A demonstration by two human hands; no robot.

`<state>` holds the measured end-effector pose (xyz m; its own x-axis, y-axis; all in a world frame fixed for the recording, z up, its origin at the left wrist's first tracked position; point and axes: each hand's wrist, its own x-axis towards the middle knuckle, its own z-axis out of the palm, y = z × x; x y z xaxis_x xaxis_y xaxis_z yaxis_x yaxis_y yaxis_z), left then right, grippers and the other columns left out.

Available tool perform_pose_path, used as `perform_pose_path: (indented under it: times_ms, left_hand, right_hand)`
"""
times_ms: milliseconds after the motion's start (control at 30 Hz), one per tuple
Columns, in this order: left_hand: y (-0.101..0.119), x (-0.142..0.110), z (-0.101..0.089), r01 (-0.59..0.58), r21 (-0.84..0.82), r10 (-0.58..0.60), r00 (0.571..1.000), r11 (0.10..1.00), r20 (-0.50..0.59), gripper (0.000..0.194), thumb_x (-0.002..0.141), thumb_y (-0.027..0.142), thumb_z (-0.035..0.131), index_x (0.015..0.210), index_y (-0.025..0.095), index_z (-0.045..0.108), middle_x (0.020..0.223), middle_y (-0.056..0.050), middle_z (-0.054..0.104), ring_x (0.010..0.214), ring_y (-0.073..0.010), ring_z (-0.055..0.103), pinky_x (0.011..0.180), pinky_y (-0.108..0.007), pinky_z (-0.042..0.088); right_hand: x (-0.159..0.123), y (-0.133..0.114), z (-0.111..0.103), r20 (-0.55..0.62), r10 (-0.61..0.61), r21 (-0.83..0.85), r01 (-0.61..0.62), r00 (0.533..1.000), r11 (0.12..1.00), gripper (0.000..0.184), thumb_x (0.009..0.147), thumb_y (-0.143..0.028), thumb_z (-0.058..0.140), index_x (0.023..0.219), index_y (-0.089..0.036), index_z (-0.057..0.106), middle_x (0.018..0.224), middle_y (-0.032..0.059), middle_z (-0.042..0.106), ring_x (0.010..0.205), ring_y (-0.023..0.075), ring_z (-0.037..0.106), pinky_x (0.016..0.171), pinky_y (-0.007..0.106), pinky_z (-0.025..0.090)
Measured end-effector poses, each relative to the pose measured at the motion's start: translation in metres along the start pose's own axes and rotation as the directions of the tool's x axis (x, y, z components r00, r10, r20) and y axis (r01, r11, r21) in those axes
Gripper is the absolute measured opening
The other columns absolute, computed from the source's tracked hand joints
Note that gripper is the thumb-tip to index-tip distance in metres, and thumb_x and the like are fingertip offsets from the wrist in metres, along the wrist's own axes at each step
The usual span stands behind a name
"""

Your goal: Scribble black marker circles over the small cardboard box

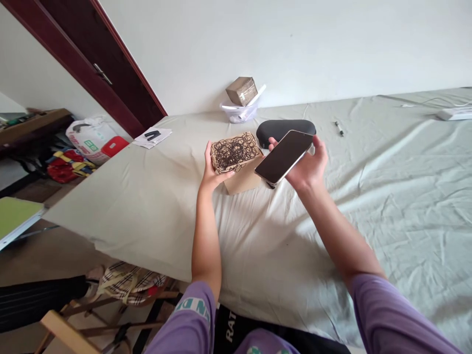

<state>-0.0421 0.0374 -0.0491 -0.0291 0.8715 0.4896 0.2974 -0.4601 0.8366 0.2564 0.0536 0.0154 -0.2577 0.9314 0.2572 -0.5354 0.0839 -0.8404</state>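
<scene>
Left hand (211, 176) grips scribbled box (235, 151), right hand (309, 168) cradles tilted phone (283, 157) above worktop (147, 206); phone could slip if hold, partly hidden, proves loose.

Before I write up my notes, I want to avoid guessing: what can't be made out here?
All in the head view:
Phone: its back, turned away from the camera.
Box: its underside, facing away.
Case: part of its near side, behind the phone and right hand.
White strip: one end, cut off by the picture's right edge.
</scene>
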Motion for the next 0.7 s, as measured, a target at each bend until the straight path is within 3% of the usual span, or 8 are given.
perform_pose_path:
  times_ms: [67, 133, 233, 333, 400, 533, 633, 700]
  left_hand:
    - [-0.002, 0.000, 0.000, -0.009, 0.001, 0.009, 1.000, 1.000, 0.008, 0.167, 0.059, 0.086, 0.095, 0.177, 0.031, -0.009, 0.188, -0.020, 0.011, 0.176, -0.0386, 0.021, 0.143, -0.051, 0.025]
    - [-0.004, 0.000, -0.002, -0.013, 0.033, 0.013, 1.000, 0.999, 0.009, 0.167, 0.059, 0.087, 0.094, 0.177, 0.033, -0.010, 0.188, -0.020, 0.011, 0.176, -0.0389, 0.021, 0.143, -0.051, 0.026]
    - [-0.009, -0.001, -0.005, -0.009, 0.087, 0.008, 1.000, 0.996, 0.011, 0.166, 0.062, 0.094, 0.088, 0.177, 0.033, -0.015, 0.188, -0.020, 0.009, 0.177, -0.0398, 0.019, 0.142, -0.051, 0.028]
    - [-0.012, -0.001, -0.008, -0.005, 0.094, 0.004, 1.000, 0.996, 0.008, 0.163, 0.066, 0.097, 0.082, 0.177, 0.033, -0.018, 0.188, -0.021, 0.010, 0.176, -0.0406, 0.021, 0.142, -0.052, 0.027]
    - [-0.015, -0.002, -0.009, -0.005, 0.093, 0.006, 1.000, 0.996, -0.010, 0.161, 0.066, 0.095, 0.084, 0.178, 0.033, -0.015, 0.188, -0.021, 0.012, 0.176, -0.0408, 0.020, 0.143, -0.053, 0.026]
    - [-0.017, -0.002, -0.011, -0.001, 0.068, 0.002, 1.000, 0.998, -0.020, 0.162, 0.064, 0.092, 0.088, 0.178, 0.033, -0.011, 0.187, -0.021, 0.014, 0.176, -0.0417, 0.021, 0.143, -0.054, 0.024]
    - [-0.016, -0.003, -0.012, -0.005, 0.044, 0.006, 1.000, 0.999, -0.016, 0.162, 0.064, 0.087, 0.091, 0.178, 0.030, -0.009, 0.187, -0.022, 0.014, 0.176, -0.0418, 0.019, 0.143, -0.054, 0.024]
    - [-0.015, -0.003, -0.012, -0.005, 0.039, 0.006, 1.000, 0.999, -0.015, 0.161, 0.065, 0.086, 0.092, 0.177, 0.029, -0.008, 0.187, -0.023, 0.014, 0.176, -0.0416, 0.020, 0.143, -0.053, 0.024]
  right_hand:
    - [-0.012, 0.001, 0.017, -0.011, -0.069, -0.048, 0.068, 0.998, 0.997, 0.058, 0.091, -0.065, 0.047, 0.132, -0.025, 0.059, 0.130, 0.0167, 0.074, 0.117, 0.0375, 0.070, 0.096, 0.058, 0.063]
    - [-0.016, 0.007, 0.022, -0.009, -0.162, -0.199, 0.157, 0.987, 0.967, 0.064, 0.087, -0.056, 0.048, 0.145, -0.029, 0.055, 0.134, 0.0123, 0.072, 0.114, 0.0329, 0.069, 0.100, 0.054, 0.062]
    - [-0.004, 0.028, 0.006, 0.031, -0.304, -0.543, 0.271, 0.952, 0.795, 0.088, 0.084, -0.044, 0.048, 0.169, -0.030, 0.034, 0.144, 0.0113, 0.067, 0.119, 0.0305, 0.066, 0.109, 0.049, 0.057]
    - [0.016, 0.056, -0.026, 0.018, -0.234, -0.837, 0.143, 0.972, 0.528, 0.098, 0.087, -0.031, 0.044, 0.179, -0.020, 0.012, 0.163, 0.0164, 0.055, 0.137, 0.0305, 0.059, 0.115, 0.046, 0.052]
    - [0.026, 0.074, -0.045, -0.032, -0.174, -0.892, 0.050, 0.984, 0.449, 0.097, 0.088, -0.022, 0.041, 0.179, -0.014, 0.008, 0.170, 0.0198, 0.049, 0.143, 0.0289, 0.058, 0.118, 0.043, 0.049]
    - [0.030, 0.098, -0.063, -0.049, -0.108, -0.872, 0.010, 0.993, 0.490, 0.091, 0.092, -0.018, 0.040, 0.177, -0.008, 0.011, 0.170, 0.0233, 0.049, 0.142, 0.0267, 0.060, 0.121, 0.040, 0.045]
    - [0.027, 0.107, -0.064, -0.142, -0.042, -0.832, -0.096, 0.989, 0.546, 0.078, 0.099, -0.030, 0.044, 0.173, -0.013, 0.024, 0.157, 0.0204, 0.061, 0.134, 0.0276, 0.062, 0.116, 0.040, 0.048]
    - [0.027, 0.110, -0.063, -0.202, 0.013, -0.807, -0.174, 0.979, 0.565, 0.067, 0.101, -0.043, 0.047, 0.163, -0.016, 0.039, 0.138, 0.0165, 0.069, 0.121, 0.0280, 0.064, 0.109, 0.040, 0.052]
